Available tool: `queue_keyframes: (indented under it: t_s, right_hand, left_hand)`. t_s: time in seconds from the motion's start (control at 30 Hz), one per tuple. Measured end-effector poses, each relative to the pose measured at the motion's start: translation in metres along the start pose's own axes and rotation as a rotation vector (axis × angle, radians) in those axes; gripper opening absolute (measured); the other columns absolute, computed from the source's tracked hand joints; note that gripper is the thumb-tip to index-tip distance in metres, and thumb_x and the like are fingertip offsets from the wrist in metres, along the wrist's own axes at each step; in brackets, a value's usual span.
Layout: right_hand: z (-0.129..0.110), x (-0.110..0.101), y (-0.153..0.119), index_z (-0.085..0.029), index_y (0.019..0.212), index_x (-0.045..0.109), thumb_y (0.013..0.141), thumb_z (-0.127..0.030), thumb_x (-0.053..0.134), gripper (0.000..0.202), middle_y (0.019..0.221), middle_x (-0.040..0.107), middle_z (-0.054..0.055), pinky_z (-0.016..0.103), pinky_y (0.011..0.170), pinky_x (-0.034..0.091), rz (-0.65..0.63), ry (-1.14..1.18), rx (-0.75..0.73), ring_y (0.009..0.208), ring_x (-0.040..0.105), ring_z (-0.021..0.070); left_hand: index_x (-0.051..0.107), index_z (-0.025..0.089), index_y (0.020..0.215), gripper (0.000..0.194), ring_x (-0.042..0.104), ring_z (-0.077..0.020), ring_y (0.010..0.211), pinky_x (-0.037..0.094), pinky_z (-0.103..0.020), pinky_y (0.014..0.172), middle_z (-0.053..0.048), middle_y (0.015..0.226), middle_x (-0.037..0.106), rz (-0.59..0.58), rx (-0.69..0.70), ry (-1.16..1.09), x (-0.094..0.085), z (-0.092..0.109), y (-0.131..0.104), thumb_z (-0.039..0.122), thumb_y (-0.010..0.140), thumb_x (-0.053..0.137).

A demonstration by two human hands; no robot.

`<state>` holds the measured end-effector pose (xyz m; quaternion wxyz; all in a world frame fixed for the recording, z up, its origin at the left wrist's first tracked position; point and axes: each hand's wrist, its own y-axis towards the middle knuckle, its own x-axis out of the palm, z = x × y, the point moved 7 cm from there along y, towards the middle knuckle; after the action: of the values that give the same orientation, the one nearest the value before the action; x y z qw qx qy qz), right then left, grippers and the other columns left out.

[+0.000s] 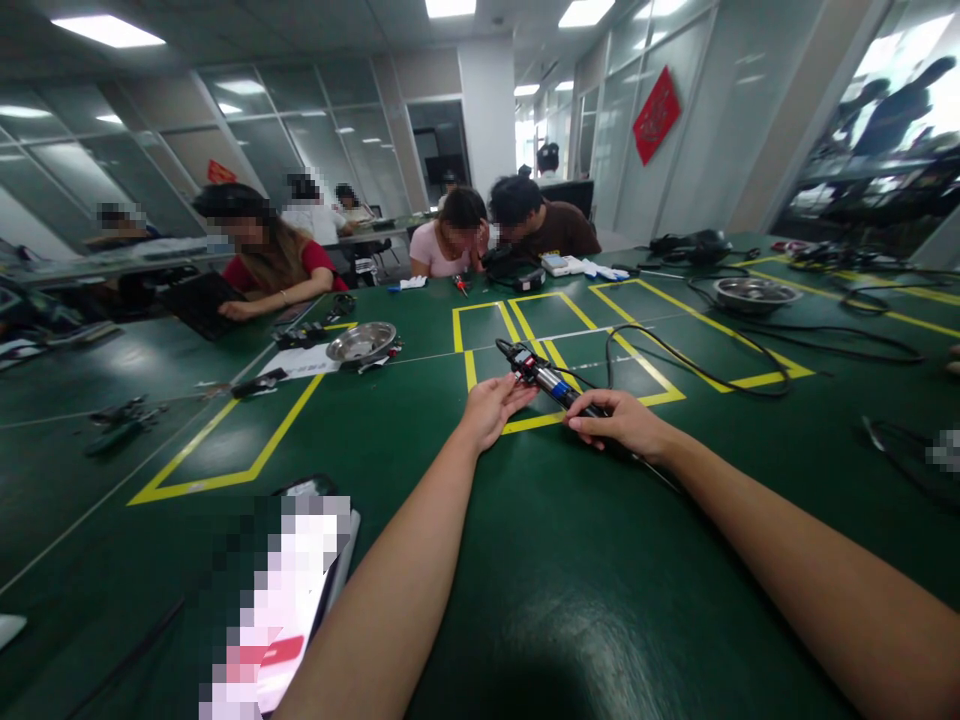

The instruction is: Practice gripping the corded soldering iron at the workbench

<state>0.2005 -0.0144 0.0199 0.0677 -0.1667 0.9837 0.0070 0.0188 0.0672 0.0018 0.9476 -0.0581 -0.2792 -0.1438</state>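
Note:
A slim cylindrical device (553, 384) with a silver and blue body and black ends is held slanted above the green table. My right hand (616, 418) grips its black rear end between thumb and fingers. At the device's black front end is my left hand (491, 408), palm turned up, fingers stretched out and fingertips close under it; whether they touch it is hard to make out. A black cable (709, 340) loops across the table to the right of the device.
Yellow tape (281, 435) marks rectangles on the green table (405, 440). One metal bowl (361, 342) stands left, another metal bowl (756, 293) right. A phone-like screen (289, 600), blurred, lies by my left forearm. Several people sit across the table, one person (281, 240) in red.

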Motion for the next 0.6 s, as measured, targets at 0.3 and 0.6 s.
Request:
queue_keyframes:
  t_s: [0.3,0.6]
  right_hand:
    - [0.0027,0.0003,0.0016,-0.016,0.096,0.067,0.076,-0.042,0.081,0.036,0.070,0.065,0.001,0.023,0.051,0.045,-0.015,-0.007,-0.019,0.054,0.055,0.0099]
    - [0.0047,-0.0005,0.0019,-0.016,0.096,0.069,0.074,-0.042,0.082,0.036,0.080,0.069,0.004,0.023,0.051,0.048,-0.020,-0.009,-0.015,0.059,0.059,0.0111]
  left_hand:
    - [0.059,0.007,0.095,0.005,0.074,-0.0244,0.094,0.051,-0.048,0.103,-0.019,0.097,0.073,-0.026,-0.001,-0.021,-0.0021,-0.0015,0.0012,0.011,0.094,0.056]
    - [0.060,0.009,0.094,0.003,0.074,-0.0223,0.092,0.052,-0.047,0.102,-0.014,0.095,0.074,-0.045,0.000,-0.034,-0.0016,-0.0015,0.0022,0.011,0.093,0.057]
